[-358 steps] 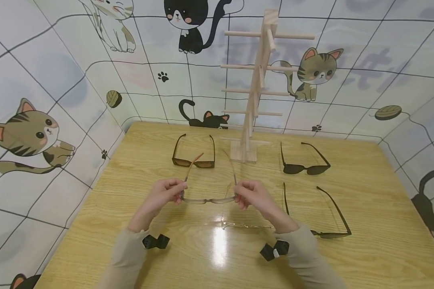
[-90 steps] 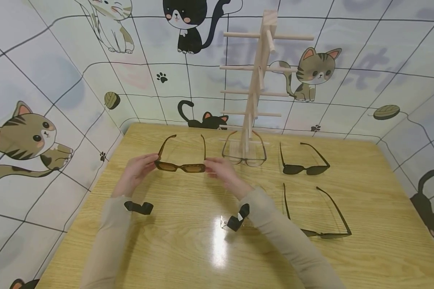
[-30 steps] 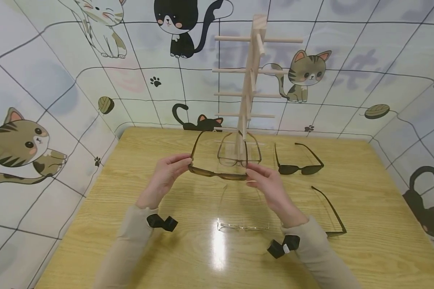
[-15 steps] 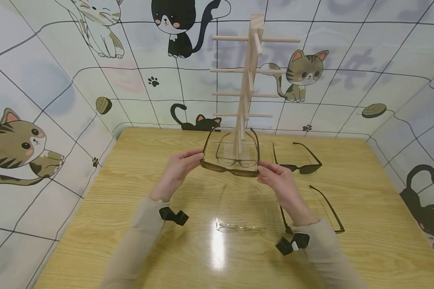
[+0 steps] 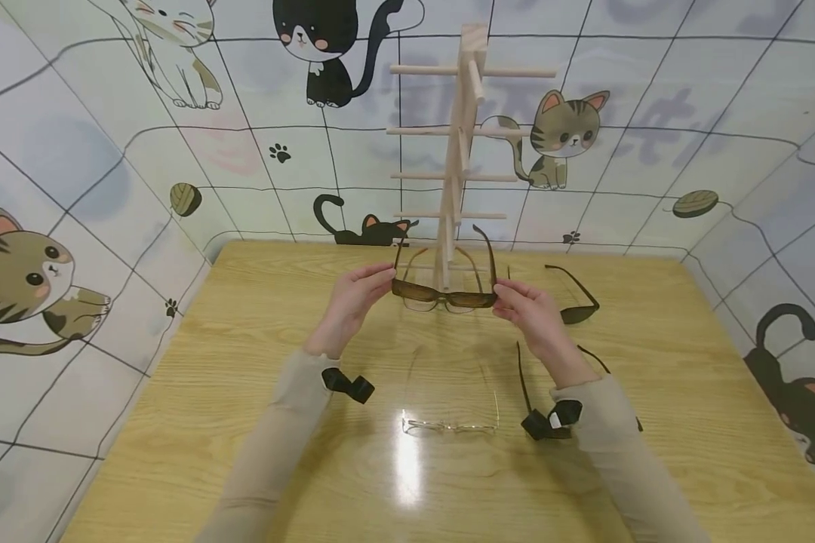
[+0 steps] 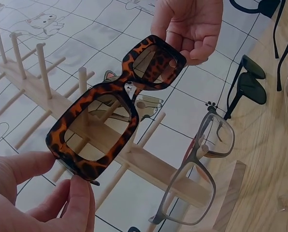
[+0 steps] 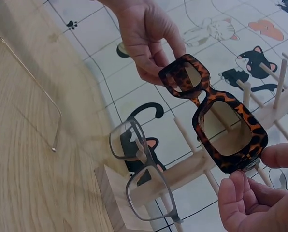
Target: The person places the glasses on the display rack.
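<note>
Tortoiseshell sunglasses (image 5: 473, 299) with brown lenses are held up between both hands, in front of the wooden eyeglass stand (image 5: 463, 113). My left hand (image 5: 355, 302) pinches one outer corner of their frame, and my right hand (image 5: 533, 317) pinches the other. Their temples stay unfolded and point toward the stand. Grey-framed eyeglasses (image 7: 149, 164) hang low on the stand, just below and behind the sunglasses; the head view shows them partly covered. The left wrist view shows the sunglasses (image 6: 117, 87) apart from the grey pair, with stand pegs behind.
Clear thin-rimmed glasses (image 5: 450, 427) lie on the wood-grain table (image 5: 244, 422) in front of the stand. Black sunglasses (image 5: 579, 313) rest to the right, partly behind my right hand. Another dark pair (image 5: 523, 377) sits nearer, partly under the right forearm. Cat-patterned walls enclose the back and sides.
Both hands held the grey eyeglasses at first; these now hang on the stand. The tortoiseshell sunglasses were lifted from the left of the table and carried right and up before the stand.
</note>
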Tool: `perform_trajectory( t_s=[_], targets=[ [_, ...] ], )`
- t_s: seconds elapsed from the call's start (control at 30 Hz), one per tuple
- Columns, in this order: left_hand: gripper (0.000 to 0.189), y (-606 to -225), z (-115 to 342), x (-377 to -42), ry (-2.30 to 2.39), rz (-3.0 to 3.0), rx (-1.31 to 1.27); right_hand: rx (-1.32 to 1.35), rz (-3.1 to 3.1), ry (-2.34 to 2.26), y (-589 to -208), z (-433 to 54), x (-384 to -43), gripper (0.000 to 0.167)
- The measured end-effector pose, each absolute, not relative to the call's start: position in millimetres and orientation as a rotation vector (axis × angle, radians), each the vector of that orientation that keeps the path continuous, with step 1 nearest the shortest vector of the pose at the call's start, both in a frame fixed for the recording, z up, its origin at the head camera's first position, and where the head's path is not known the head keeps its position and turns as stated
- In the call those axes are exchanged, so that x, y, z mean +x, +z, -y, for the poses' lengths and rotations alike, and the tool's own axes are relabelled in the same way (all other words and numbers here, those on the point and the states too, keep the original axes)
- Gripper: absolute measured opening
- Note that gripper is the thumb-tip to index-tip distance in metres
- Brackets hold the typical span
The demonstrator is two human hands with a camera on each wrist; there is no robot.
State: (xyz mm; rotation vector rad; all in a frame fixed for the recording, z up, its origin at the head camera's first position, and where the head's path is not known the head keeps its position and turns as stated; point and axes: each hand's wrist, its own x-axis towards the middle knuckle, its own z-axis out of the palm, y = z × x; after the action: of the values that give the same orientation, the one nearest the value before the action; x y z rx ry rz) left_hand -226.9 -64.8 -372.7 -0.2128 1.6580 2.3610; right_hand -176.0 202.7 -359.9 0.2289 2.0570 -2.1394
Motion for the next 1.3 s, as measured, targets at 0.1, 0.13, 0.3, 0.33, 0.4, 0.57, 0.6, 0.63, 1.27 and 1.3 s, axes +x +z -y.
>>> perform_trajectory(
  t_s=[0.1,0.13,0.3,0.33,0.4,0.57,0.6,0.63,1.27,1.3],
  targets=[
    [0.035,-373,63,-231,2.365,-1.648,-0.231,0.233,-2.071,-2.121,-361,-204,-184,0.049],
    [0.035,-374,62,-232,2.369,-1.643,-0.236,0.234,-2.076,-2.116,-361,-204,-187,0.049],
    [0.034,-375,60,-239,2.378,-1.638,-0.287,0.256,-2.06,-2.125,-362,-204,-198,0.049],
    [0.034,-375,60,-240,2.385,-1.632,-0.294,0.259,-2.059,-2.124,-362,-204,-201,0.05],
    [0.033,-375,59,-242,2.397,-1.619,-0.31,0.267,-2.054,-2.124,-362,-204,-206,0.05],
    [0.034,-376,57,-247,2.429,-1.575,-0.34,0.318,-2.013,-2.13,-365,-204,-216,0.048],
    [0.034,-377,56,-247,2.432,-1.571,-0.344,0.328,-2.002,-2.135,-365,-204,-217,0.048],
    [0.034,-377,56,-248,2.436,-1.566,-0.347,0.34,-1.993,-2.141,-366,-204,-218,0.048],
    [0.031,-386,52,-255,2.408,-1.614,-0.341,0.216,-1.94,-2.241,-371,-212,-216,0.039],
    [0.031,-386,52,-255,2.406,-1.616,-0.344,0.221,-1.945,-2.237,-371,-211,-216,0.041]
  ],
)
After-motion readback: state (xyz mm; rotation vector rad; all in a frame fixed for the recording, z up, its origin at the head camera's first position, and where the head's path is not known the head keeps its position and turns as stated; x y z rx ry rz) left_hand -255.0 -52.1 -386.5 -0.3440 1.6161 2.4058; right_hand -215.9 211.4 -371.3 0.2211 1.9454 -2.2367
